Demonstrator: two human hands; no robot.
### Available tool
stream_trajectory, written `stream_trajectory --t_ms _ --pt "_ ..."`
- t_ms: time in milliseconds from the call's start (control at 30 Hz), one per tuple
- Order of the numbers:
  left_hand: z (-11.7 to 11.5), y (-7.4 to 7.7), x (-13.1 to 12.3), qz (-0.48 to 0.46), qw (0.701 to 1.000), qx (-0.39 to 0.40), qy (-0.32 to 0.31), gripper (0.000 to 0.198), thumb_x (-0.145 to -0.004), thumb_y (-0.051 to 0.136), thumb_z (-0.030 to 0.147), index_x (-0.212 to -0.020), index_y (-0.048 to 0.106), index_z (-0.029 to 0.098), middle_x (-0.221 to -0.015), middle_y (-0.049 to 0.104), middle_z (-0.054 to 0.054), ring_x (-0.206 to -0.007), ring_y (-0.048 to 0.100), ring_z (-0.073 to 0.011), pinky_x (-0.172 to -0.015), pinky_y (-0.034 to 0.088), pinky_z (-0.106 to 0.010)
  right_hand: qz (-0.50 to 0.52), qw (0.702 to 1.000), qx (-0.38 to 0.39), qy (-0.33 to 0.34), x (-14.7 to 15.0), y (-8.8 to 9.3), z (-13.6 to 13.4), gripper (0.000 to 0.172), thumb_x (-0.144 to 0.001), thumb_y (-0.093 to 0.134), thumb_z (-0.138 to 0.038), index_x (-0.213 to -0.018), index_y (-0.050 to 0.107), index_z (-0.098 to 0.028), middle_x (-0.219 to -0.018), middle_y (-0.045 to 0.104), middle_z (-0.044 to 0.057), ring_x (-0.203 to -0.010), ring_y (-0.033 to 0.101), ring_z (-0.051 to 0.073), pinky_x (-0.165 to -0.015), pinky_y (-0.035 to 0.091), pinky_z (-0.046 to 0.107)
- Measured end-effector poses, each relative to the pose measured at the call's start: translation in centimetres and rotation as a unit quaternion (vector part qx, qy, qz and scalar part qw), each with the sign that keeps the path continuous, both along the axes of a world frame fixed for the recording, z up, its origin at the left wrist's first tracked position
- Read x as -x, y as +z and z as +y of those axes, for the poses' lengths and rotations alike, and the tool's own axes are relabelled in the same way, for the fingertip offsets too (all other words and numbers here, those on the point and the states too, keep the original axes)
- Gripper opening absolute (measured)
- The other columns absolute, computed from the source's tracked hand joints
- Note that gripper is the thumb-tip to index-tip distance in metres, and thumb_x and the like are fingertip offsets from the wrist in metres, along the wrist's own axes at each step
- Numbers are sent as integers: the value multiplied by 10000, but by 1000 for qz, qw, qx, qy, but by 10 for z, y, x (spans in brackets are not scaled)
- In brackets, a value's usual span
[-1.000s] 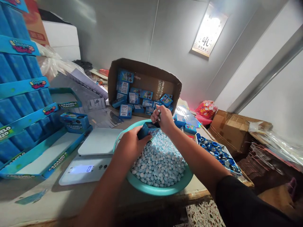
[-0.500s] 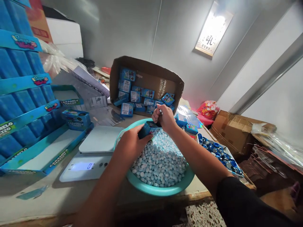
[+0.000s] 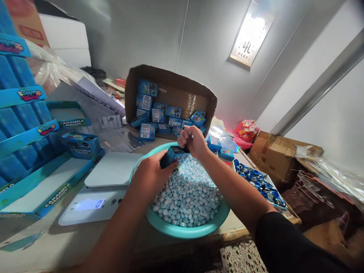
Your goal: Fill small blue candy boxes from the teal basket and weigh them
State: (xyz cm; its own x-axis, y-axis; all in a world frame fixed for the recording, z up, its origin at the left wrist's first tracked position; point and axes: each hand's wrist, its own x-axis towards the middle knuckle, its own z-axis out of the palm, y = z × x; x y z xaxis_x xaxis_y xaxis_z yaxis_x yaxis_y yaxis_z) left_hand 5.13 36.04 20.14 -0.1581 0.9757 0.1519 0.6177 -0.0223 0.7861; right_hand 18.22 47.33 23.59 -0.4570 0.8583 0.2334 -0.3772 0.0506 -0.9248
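Observation:
My left hand [image 3: 150, 172] grips a small blue box [image 3: 168, 157], tilted over the near-left part of a turquoise basin [image 3: 189, 231]. The basin is heaped with pale blue and white candies [image 3: 186, 199]. Beside the box's dark upper side, my right hand [image 3: 196, 142] is closed in a loose fist, and a bit of white candy shows at its fingers. How many candies the fist holds is hidden. Left of the basin stands a white digital scale [image 3: 112, 170] with a lit display and a bare plate.
A cardboard carton [image 3: 170, 76] lies behind the basin with several blue boxes inside. Blue display trays [image 3: 21, 94] are stacked at left, near a long open tray [image 3: 51, 182]. At right, a white container [image 3: 277, 185] holds blue round caps. Brown cartons [image 3: 270, 153] stand beyond.
The whole view has shifted a little, so the scene sits farther left. Both hands keep almost the same pose over the basin, the box still in my left hand.

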Motion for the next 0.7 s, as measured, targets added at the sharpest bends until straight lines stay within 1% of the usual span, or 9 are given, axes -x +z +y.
stream_trajectory --t_ms 133,200,333,400,533,600,700 --pt "2 -2 0 -1 1000 9 2 482 -813 631 496 -1250 655 296 -909 771 -5 -815 691 -240 -679 462 -313 -9 1000 -1 -4 0 -1 0 454 -860 600 -428 -532 360 -226 -448 418 -49 -418 427 100 -455 345 241" --pt "2 -3 0 4 1000 10 0 486 -812 632 496 -1252 651 292 -928 774 -10 -830 695 -246 -688 467 -317 -5 1000 -3 -3 -1 -1 1 436 -854 599 -420 -535 375 -224 -454 428 -49 -422 434 101 -460 355 242" --pt "3 -3 0 4 1000 7 4 490 -814 637 493 -1257 644 284 -1120 756 -37 -996 688 -273 -807 484 -338 5 1000 -10 -6 -1 -3 3 405 -845 588 -401 -533 408 -218 -457 444 -47 -427 435 99 -469 373 240" --pt "2 -3 0 3 1000 12 4 518 -813 638 498 -1281 627 277 -1157 745 -46 -1033 683 -283 -835 485 -346 10 1000 -15 -5 -1 -3 3 389 -836 597 -389 -533 425 -215 -455 448 -47 -427 437 98 -469 372 236" --pt "1 -3 0 -2 1000 8 -6 526 -824 621 498 -1304 608 281 -1112 755 -34 -1003 694 -277 -807 490 -341 20 999 -30 -3 -2 -4 4 356 -800 629 -376 -531 471 -205 -453 471 -42 -424 445 96 -457 356 229" --pt "1 -3 -1 -6 1000 5 -9 523 -829 615 497 -1302 610 274 -1101 757 -35 -997 696 -273 -812 491 -341 16 999 -33 -10 -2 -5 4 360 -793 640 -391 -536 471 -204 -460 478 -43 -422 445 93 -452 349 229" --pt "2 -4 -1 -13 1000 9 -4 574 -821 627 505 -1333 591 249 -1130 749 -54 -981 699 -268 -827 496 -342 0 999 -34 -31 -2 -6 3 359 -788 645 -415 -553 470 -208 -474 501 -41 -433 481 100 -465 369 234"
